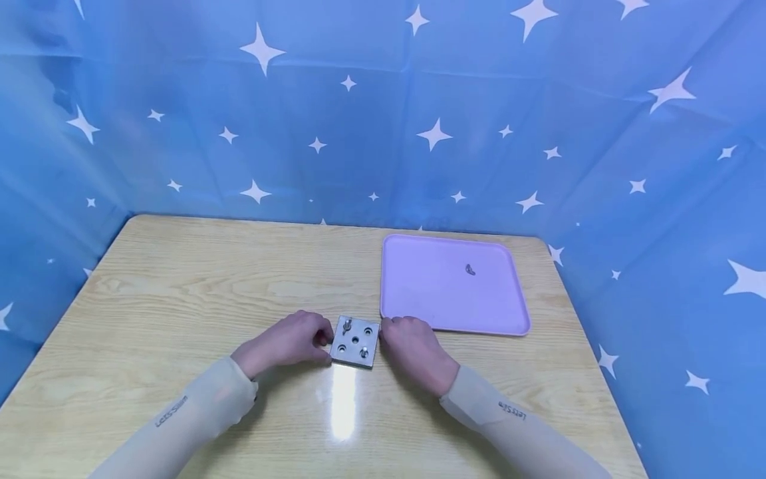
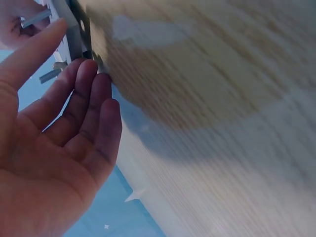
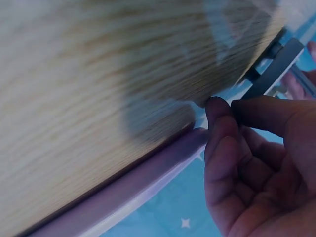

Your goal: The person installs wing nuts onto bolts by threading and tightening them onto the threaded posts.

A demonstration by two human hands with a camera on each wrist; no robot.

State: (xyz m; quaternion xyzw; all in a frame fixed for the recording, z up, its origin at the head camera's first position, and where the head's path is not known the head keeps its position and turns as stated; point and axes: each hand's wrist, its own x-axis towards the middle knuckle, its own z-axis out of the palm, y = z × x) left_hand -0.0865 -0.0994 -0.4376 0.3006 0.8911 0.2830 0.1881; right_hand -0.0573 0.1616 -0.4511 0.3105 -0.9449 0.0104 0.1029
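A square grey metal plate [image 1: 347,357] with several holes lies on the table between both hands. Two threaded bolts stand up from it, one bolt [image 1: 347,324] at the far left corner and another bolt [image 1: 364,352] at the near right. My left hand [image 1: 293,340] holds the plate's left edge, its thumb toward the near corner and fingertips farther along. At the right edge, my right hand [image 1: 415,349] holds the far right corner with thumb and curled forefinger. In the right wrist view, short dark feet [image 3: 253,75] show under the plate.
A shallow purple tray [image 1: 443,293] lies at the back right, its near left corner beside my right hand. One small dark metal piece [image 1: 470,269] sits in it. A blue curtain with white stars [image 1: 383,133] surrounds the wooden table [image 1: 239,266] at the back and sides.
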